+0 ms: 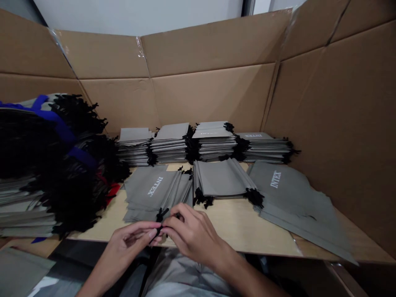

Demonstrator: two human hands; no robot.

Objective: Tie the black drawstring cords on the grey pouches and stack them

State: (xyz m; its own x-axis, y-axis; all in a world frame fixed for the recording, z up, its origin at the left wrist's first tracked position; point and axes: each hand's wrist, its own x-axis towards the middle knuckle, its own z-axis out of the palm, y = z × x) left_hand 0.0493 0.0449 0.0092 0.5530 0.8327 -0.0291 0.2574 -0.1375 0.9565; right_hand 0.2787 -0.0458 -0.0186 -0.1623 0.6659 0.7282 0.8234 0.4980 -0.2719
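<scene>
At the table's near edge, my left hand point(128, 240) and my right hand point(196, 233) meet fingertip to fingertip. Both are closed in a pinch on a short black cord point(160, 214). The cord is at the near corner of a fanned pile of grey drawstring bags point(144, 183), the top one printed INTEX in white. Whether it is tied to one of these bags cannot be made out, as my fingers cover its lower part. Just right of that pile lies a neater stack of grey bags point(218, 179), with black cord ends bunched at its near corners.
Several stacks of grey bags point(170, 142) line the back. Flat INTEX bags point(287, 202) spread at right, past the table's front edge. High bundles with black cords point(74, 185) and a blue strap point(58, 123) crowd the left. Cardboard walls point(210, 90) enclose the table point(247, 231).
</scene>
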